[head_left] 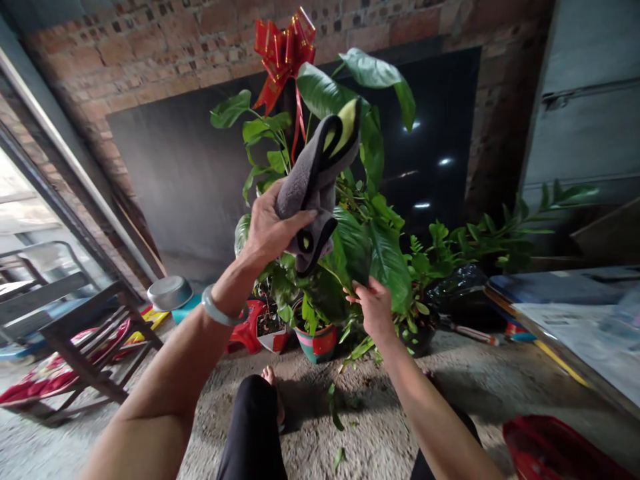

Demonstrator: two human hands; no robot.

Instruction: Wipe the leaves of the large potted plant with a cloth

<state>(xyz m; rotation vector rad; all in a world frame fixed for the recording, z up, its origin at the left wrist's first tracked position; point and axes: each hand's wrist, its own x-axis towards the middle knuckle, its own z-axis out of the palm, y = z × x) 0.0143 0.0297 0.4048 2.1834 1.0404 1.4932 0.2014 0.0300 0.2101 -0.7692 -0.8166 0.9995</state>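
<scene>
L hand (pixel 273 223) w/ grip on grey cloth (pixel 316 179), R hand (pixel 375 308) w/ pinch on lg green leaf (pixel 355 248)

A grey cloth (pixel 311 183), black-edged with yellow-green showing, is folded and bunched up in the left hand (pixel 275 225). Beside it droops a broad green leaf (pixel 354 243), its lower edge held by the right hand (pixel 374 305).

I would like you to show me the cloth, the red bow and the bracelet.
Cloth (pixel 321 187): head view, its grey side.
Red bow (pixel 286 53): head view, its looped middle.
Bracelet (pixel 211 309): head view, its pale band.
</scene>
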